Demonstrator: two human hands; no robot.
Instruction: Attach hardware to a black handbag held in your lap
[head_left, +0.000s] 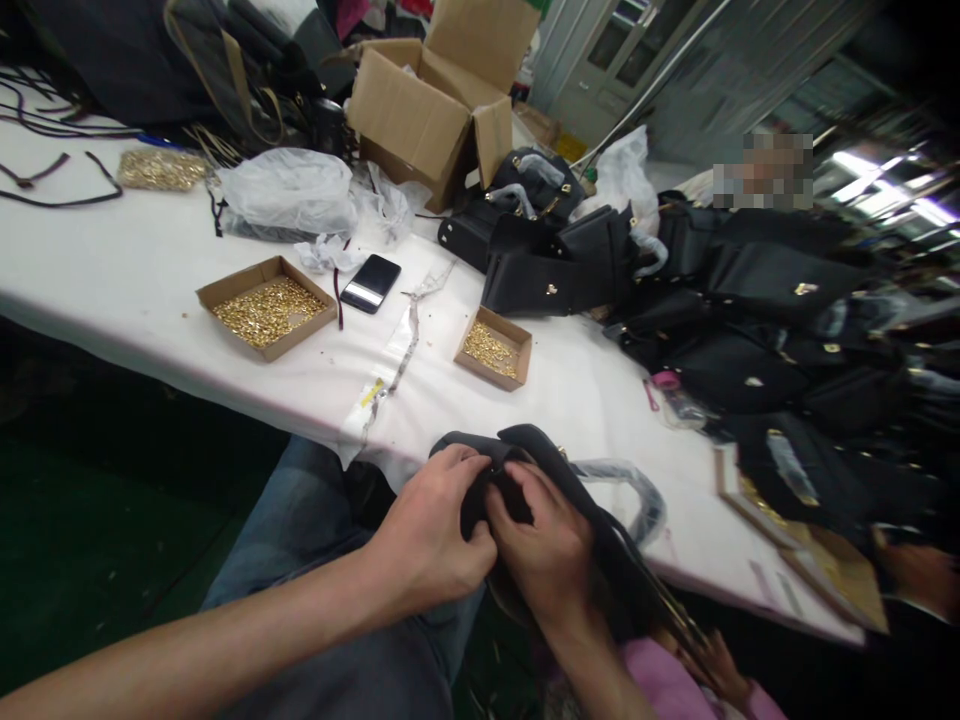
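Pinched in my left hand [439, 520] and right hand [546, 540], the black bag [606, 562] tilts at the counter [585, 390], its handle [649, 498] wrapped in plastic [615, 470].

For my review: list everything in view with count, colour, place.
Table: one, white, across the middle
Held bag: one, black, at the table edge
Other bags: many, black, heaped right
Trays: at least three, brown, on the table
Gold pieces: many, gold, in trays
Packet: one, clear with gold, far left
Phone: one, black, between two trays
Box: one, brown, at the back
Plastic bundle: one, whitish, left of box
Straps: several, dark, far left
Small item: one, pink, beside bags
Cabinet: one, grey, background
Other people's hands: at least two, bare, lower right
Own jeans: one pair, blue, lower middle
Left grip: one, bare, on bag
Right grip: one, bare, on bag
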